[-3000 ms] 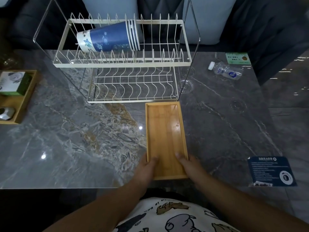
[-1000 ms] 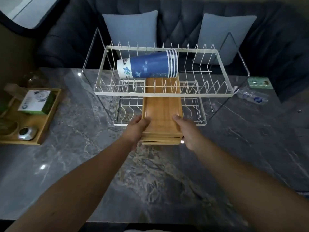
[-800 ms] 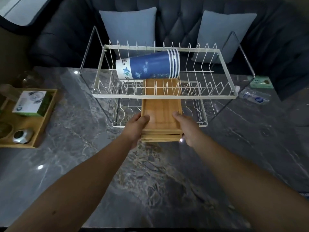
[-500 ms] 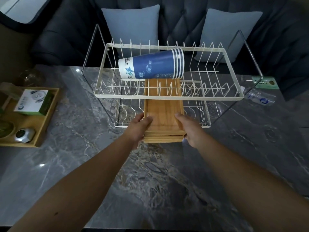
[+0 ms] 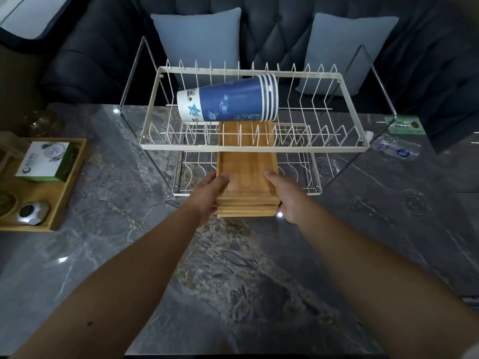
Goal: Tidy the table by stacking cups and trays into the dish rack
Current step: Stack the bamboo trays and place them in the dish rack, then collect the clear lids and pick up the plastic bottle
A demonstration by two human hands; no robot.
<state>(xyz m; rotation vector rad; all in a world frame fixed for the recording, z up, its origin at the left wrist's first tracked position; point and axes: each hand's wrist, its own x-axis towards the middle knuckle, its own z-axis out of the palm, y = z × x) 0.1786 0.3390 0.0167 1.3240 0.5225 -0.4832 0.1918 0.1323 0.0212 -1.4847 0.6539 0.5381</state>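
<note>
Print on the cups [image 5: 228, 102] and green box [image 5: 48, 161] is illegible

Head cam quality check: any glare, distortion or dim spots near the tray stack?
Head view: dim overall, sofa nearly black. Small specular glints on the marble table, one bright spot right beside the right hand at the tray stack. Wide-angle bowing bends the dish rack rails and table edges. Tray stack and stacked cups stay reasonably sharp.

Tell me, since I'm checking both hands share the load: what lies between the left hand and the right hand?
The head view shows the near end of the stacked wooden trays between the left hand and the right hand; each grips one side.
</note>
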